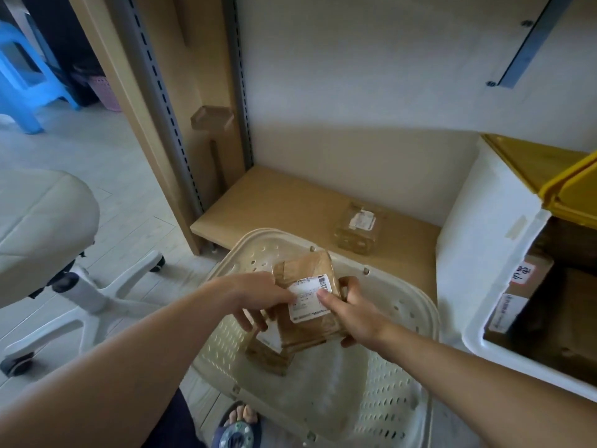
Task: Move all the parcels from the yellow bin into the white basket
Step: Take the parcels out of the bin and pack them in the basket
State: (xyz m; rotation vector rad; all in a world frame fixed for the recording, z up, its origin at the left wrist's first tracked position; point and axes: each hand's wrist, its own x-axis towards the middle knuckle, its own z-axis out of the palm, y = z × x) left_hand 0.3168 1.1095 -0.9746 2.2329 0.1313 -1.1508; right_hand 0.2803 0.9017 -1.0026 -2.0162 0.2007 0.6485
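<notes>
A brown taped cardboard parcel with a white label is held over the white basket on the floor. My left hand grips its left side and my right hand grips its right side, thumb on the label. Beneath it, inside the basket, lies another brown parcel. At the right stands the white bin with yellow lid flaps, holding more brown parcels. One small taped parcel rests on the low wooden shelf.
A low wooden shelf runs behind the basket against a white wall. A white swivel chair stands at the left on the tiled floor, with a blue plastic stool farther back. My sandalled foot is near the basket's front.
</notes>
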